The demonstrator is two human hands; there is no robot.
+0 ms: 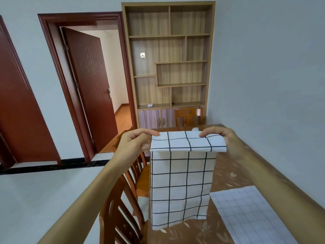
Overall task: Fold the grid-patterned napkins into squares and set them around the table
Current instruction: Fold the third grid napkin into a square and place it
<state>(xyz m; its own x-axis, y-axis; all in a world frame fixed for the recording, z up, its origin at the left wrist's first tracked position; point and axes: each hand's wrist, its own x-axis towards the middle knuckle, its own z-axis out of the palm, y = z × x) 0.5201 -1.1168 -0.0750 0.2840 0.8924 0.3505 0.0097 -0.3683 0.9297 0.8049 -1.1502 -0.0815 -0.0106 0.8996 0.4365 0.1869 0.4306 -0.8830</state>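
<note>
Your left hand (136, 140) and right hand (222, 136) each pinch a top corner of the grid-patterned napkin (181, 182), which hangs above the table (226, 169), its upper edge folded toward you. A second napkin (246, 215), cut off at the frame's lower edge, lies flat. Chairs (123, 205) line the table's left; a small white object behind the napkin is unclear.

Two napkins (181, 182) (249, 213); two hands (135, 140) (222, 134); three chairs (121, 213) (139, 166) (188, 117)
</note>
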